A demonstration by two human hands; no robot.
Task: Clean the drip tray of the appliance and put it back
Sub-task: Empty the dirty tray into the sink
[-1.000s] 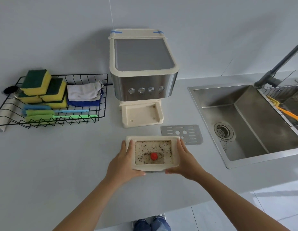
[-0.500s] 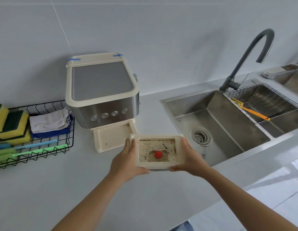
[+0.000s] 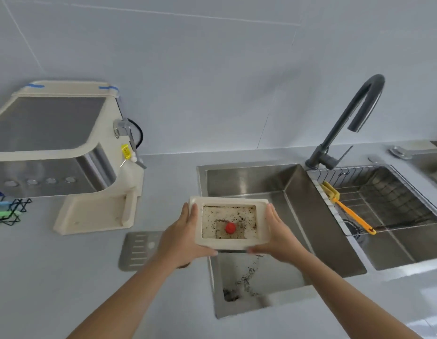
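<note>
I hold the cream drip tray (image 3: 262, 220) level in the air above the left edge of the steel sink (image 3: 298, 192). Its well is speckled with dark grounds around a red float (image 3: 230, 227). My left hand (image 3: 182, 238) grips the tray's left side and my right hand (image 3: 277, 234) grips its right side. The cream and steel appliance (image 3: 65, 152) stands on the counter at the left, its base slot (image 3: 95, 214) without a tray. The tray's metal grate (image 3: 139, 250) lies flat on the counter, partly behind my left hand.
A dark gooseneck tap (image 3: 347, 123) stands behind the sink. A wire rack (image 3: 383, 192) in the right basin holds an orange-handled brush (image 3: 349, 214). Dark grounds lie on the sink floor (image 3: 244, 280). A black wire basket (image 3: 9, 211) shows at the left edge.
Both hands lifted the tray off the counter and carried it right, from in front of the appliance to over the sink's left edge. My view swung right with it.
</note>
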